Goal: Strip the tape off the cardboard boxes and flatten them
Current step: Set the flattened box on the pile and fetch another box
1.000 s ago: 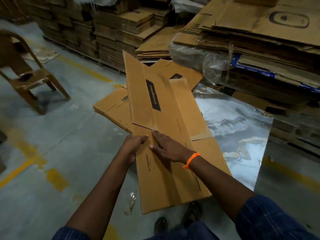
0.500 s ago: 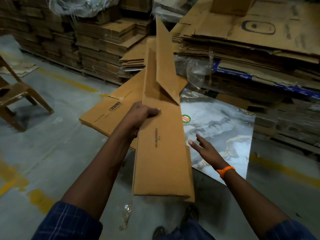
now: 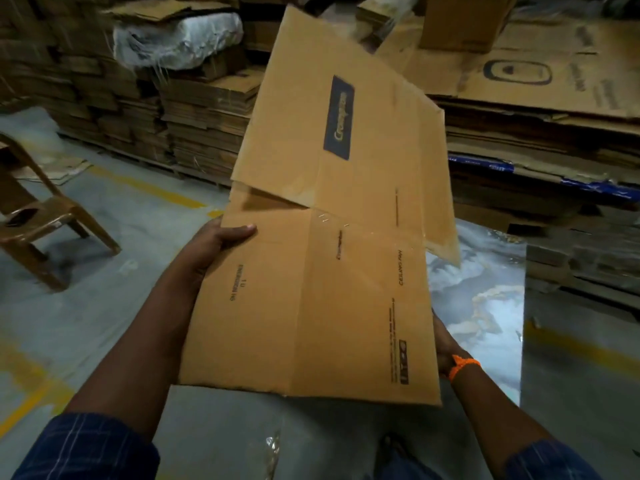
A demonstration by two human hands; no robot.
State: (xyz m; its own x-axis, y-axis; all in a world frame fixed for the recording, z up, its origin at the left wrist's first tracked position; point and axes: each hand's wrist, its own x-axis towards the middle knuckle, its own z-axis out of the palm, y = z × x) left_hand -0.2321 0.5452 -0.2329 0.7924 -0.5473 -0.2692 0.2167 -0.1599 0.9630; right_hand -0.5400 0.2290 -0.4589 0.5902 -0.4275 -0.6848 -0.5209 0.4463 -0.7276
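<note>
A flattened brown cardboard box (image 3: pixel 332 271) with a dark blue label and "CEILING FAN" print is held up in front of me, its upper flaps raised toward the stacks. My left hand (image 3: pixel 214 244) grips its left edge, thumb lying on the front face. My right hand (image 3: pixel 445 344) holds the lower right edge from behind; only part of it shows, with an orange band at the wrist. No tape is visible on the facing side.
Stacks of flattened cartons (image 3: pixel 194 109) line the back, and a taller pile (image 3: pixel 554 109) rises at the right. A brown plastic chair (image 3: pixel 38 216) stands at the left. A glossy marbled sheet (image 3: pixel 485 306) lies on the grey floor, with clear plastic scraps (image 3: pixel 272 448) near my feet.
The box, held edge-on by my left hand alone, has turned to face me and opened flat. My right hand, free before, now holds its right edge.
</note>
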